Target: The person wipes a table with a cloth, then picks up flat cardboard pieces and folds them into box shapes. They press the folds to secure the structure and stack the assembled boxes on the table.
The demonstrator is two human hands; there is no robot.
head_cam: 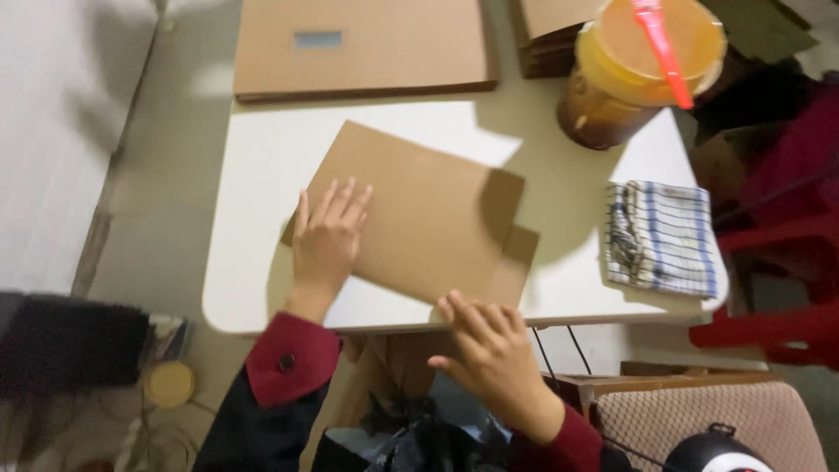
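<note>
Left hand (325, 240) flat on brown cardboard sheet (419, 214) – fingers released, right hand (494, 354) at its near edge – fingers spread, white bench (262, 175), checked cloth (660, 236) right

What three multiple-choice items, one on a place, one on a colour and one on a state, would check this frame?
1. Where does the checked cloth lie?
A. on the right side of the table
B. on the floor
C. under the cardboard sheet

2. What colour are the person's cuffs?
A. green
B. dark red
C. white

3. How is the left hand?
A. clenched in a fist
B. raised off the table
C. flat, palm down on the cardboard sheet

Answers: 1 A, the cloth rests near the right edge of the white table. 2 B, the cuff is dark red. 3 C, its fingers are spread on the brown sheet, while the right hand is at the sheet's near edge.
</note>
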